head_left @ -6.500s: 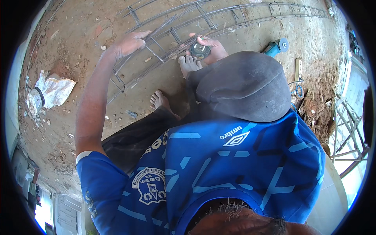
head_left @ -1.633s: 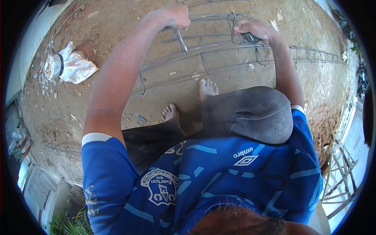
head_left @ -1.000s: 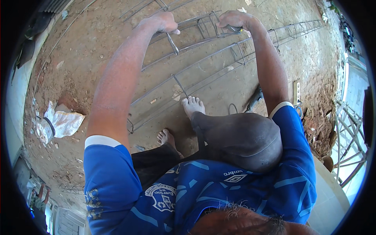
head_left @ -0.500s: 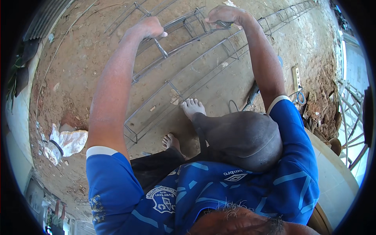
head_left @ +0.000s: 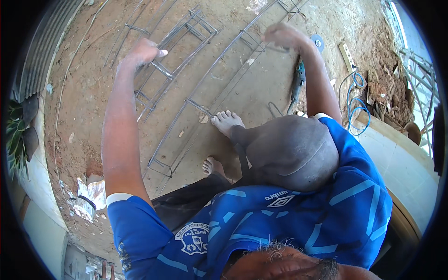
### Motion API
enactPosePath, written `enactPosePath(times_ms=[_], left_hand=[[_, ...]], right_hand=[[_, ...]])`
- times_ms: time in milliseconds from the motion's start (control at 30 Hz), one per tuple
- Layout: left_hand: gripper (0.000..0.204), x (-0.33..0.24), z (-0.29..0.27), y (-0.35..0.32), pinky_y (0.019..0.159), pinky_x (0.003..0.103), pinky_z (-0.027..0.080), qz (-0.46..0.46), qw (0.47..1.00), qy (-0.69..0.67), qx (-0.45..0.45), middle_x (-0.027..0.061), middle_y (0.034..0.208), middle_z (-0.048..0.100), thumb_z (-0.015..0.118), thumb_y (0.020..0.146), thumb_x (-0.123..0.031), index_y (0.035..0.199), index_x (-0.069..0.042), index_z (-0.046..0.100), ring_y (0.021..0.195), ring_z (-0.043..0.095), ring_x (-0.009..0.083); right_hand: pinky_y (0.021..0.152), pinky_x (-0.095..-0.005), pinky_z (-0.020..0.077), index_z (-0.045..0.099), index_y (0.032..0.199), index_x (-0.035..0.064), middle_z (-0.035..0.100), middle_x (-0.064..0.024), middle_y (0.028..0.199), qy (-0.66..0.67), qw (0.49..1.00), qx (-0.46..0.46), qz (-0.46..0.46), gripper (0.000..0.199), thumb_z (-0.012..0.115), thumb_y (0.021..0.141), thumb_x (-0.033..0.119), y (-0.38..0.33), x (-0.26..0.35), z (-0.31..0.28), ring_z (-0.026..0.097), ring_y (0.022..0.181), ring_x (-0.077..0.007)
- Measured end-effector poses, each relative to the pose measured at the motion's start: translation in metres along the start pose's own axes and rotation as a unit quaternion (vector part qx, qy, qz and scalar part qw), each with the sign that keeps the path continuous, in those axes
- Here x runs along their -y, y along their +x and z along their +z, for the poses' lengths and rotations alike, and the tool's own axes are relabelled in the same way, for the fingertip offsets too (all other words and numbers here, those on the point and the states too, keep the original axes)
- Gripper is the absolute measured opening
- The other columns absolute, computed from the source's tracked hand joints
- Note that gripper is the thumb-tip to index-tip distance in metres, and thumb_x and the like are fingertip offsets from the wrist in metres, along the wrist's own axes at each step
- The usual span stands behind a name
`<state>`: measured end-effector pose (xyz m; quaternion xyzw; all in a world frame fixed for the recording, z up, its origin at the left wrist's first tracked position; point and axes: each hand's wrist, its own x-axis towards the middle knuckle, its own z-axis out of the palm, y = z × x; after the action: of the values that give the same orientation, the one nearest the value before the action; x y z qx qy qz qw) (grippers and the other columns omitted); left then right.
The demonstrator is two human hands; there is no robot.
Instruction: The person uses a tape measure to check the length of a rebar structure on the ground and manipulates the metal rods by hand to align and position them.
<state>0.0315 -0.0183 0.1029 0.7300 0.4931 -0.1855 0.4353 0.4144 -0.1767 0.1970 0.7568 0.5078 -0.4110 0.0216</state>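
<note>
My left hand (head_left: 144, 50) is closed around a bar at the near-left side of a short steel rebar cage (head_left: 190, 59), its thumb sticking out to the right. The cage lies on the dirt, with square stirrups along its bars. My right hand (head_left: 283, 37) is raised to the right of that cage, above a longer rebar cage (head_left: 205, 77). Motion smears its fingers, so I cannot make out whether anything is in them. The longer cage runs diagonally between the short one and my bare foot (head_left: 227, 122).
An angle grinder (head_left: 297, 79) with a disc lies right of the long cage. Beyond it are a power strip (head_left: 346, 57) and a coiled blue cable (head_left: 359, 109). More rebar (head_left: 135, 29) lies at far left. A torn white bag (head_left: 91, 196) sits at near left.
My right hand has moved off the short cage, to the right and down; the dark tool seen in it is no longer discernible. My left hand, still gripping, and the short cage have shifted left.
</note>
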Motion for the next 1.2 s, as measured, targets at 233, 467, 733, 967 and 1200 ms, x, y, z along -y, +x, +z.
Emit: enactPosePath(times_ms=[233, 467, 733, 967, 1200], left_hand=[[0.034, -0.006, 0.001, 0.006, 0.063, 0.04, 0.04, 0.018, 0.999, -0.004, -0.035, 0.0059, 0.068, 0.057, 0.074, 0.084, -0.032, 0.075, -0.001, 0.064, 0.066, 0.05, 0.0179], [0.034, -0.004, 0.005, 0.009, 0.064, 0.041, 0.04, 0.001, 0.999, -0.024, -0.039, 0.0077, 0.071, 0.059, 0.074, 0.084, -0.032, 0.077, 0.0, 0.063, 0.067, 0.05, 0.0187], [0.038, 0.0, 0.002, 0.022, 0.065, 0.04, 0.042, 0.039, 0.997, 0.053, -0.046, 0.0125, 0.074, 0.062, 0.073, 0.084, -0.034, 0.079, 0.002, 0.063, 0.068, 0.053, 0.0217], [0.035, 0.002, -0.002, 0.02, 0.066, 0.04, 0.043, 0.031, 0.998, 0.038, -0.034, 0.0136, 0.075, 0.063, 0.073, 0.083, -0.032, 0.081, 0.002, 0.064, 0.07, 0.056, 0.022], [0.036, -0.011, 0.002, 0.016, 0.068, 0.041, 0.044, 0.022, 0.998, 0.043, -0.043, 0.0138, 0.078, 0.065, 0.072, 0.084, -0.035, 0.082, 0.001, 0.065, 0.073, 0.057, 0.0224]], right_hand=[[0.091, -0.0415, 0.0521, 0.072, 0.103, 0.0067, 0.07, -0.0186, 0.106, -0.202, 0.975, 0.037, 0.09, 0.034, 0.059, 0.073, 0.014, -0.016, -0.098, 0.135, 0.066, 0.106, -0.0319], [0.096, -0.0485, 0.0491, 0.065, 0.121, 0.0109, 0.061, -0.0198, 0.127, -0.171, 0.972, -0.058, 0.151, 0.05, 0.072, 0.076, 0.032, -0.041, -0.075, 0.144, 0.058, 0.119, -0.0376], [0.074, -0.041, 0.051, 0.07, 0.105, 0.0073, 0.072, -0.0098, 0.095, 0.028, 0.934, -0.183, -0.306, 0.032, 0.066, 0.089, 0.034, 0.041, 0.026, 0.02, 0.067, 0.084, -0.0261], [0.07, -0.0394, 0.0514, 0.071, 0.1, 0.0061, 0.071, -0.0091, 0.089, 0.042, 0.955, -0.01, -0.295, 0.028, 0.065, 0.088, 0.03, 0.121, 0.076, 0.032, 0.066, 0.08, -0.0233], [0.066, -0.0379, 0.0518, 0.071, 0.095, 0.0048, 0.07, -0.0084, 0.083, 0.092, 0.955, 0.027, -0.281, 0.024, 0.064, 0.087, 0.026, 0.135, 0.073, 0.039, 0.065, 0.076, -0.0204]])
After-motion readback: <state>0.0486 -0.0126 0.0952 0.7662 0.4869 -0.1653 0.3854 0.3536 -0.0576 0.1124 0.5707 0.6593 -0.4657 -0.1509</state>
